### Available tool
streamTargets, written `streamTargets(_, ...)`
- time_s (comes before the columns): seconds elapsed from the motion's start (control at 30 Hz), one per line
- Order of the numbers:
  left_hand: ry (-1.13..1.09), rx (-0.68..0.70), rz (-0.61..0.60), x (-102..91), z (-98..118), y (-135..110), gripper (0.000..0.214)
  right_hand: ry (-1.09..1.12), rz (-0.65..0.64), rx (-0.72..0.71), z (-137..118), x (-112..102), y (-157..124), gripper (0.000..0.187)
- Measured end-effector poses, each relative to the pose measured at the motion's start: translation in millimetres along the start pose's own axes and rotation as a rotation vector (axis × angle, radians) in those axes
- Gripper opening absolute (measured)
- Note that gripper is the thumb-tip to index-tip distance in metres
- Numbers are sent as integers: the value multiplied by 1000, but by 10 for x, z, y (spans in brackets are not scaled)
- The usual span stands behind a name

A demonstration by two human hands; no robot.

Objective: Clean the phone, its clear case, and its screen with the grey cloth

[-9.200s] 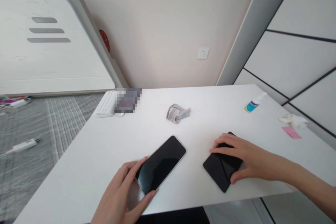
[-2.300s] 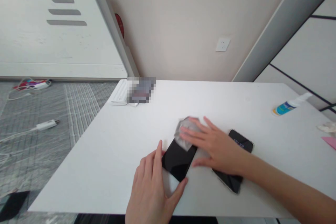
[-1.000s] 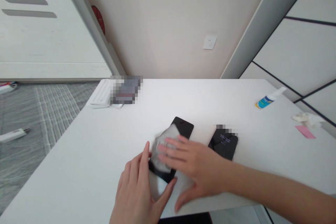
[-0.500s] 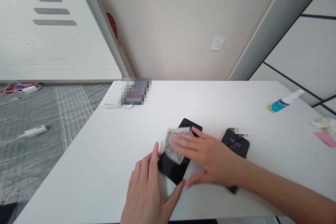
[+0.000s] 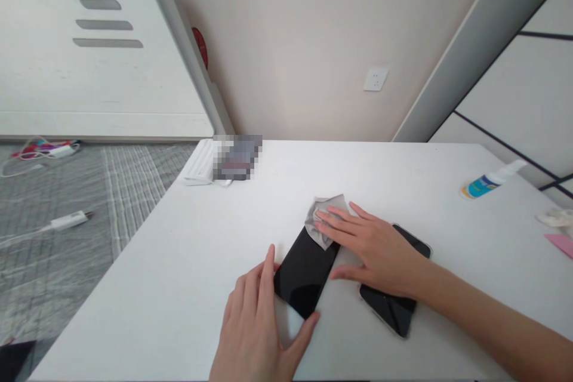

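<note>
A black smartphone (image 5: 307, 271) lies face up and slanted on the white table, its top end covered. My left hand (image 5: 255, 316) steadies the lower end of this phone between its fingers at the left edge and its thumb at the bottom corner. Spread over the far end is a thin grey cloth (image 5: 323, 233), pinned under the fingers of my right hand (image 5: 371, 245), which holds it against the screen with the thumb apart. A second smartphone (image 5: 389, 310) rests under my right wrist, partly hidden by it.
A small spray bottle (image 5: 486, 184) lies on its side at the far right. Near the right edge is a pink piece (image 5: 559, 243). A white face mask (image 5: 199, 164) and a blurred dark item (image 5: 242, 158) sit at the back left. A charging cable (image 5: 67, 221) lies on the bed (image 5: 134, 191).
My right hand has slid the cloth up toward the phone's far end, baring more of the screen. The second phone's lit clock no longer shows. My left hand stays at the lower end.
</note>
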State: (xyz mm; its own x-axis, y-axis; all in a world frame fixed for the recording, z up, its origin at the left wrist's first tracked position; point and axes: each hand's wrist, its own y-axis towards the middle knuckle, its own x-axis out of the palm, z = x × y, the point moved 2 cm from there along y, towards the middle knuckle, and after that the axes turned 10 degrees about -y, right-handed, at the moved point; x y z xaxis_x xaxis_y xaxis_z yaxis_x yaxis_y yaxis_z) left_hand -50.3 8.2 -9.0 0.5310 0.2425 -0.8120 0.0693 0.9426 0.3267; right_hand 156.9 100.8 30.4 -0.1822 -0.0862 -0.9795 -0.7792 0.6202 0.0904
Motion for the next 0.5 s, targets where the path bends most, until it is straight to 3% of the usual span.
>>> streamTargets(0.17, 6, 15, -5, -15, -8, -4, 96, 115, -75, -293, -162, 25, 11, 83)
streamTargets(0.33, 5, 0, 5, -6, 2, 12, 97, -10, 36, 34, -2, 18, 46, 80)
streamTargets(0.5, 18, 23, -1, 15, -8, -4, 96, 111, -36, -265, -204, 59, 29, 87)
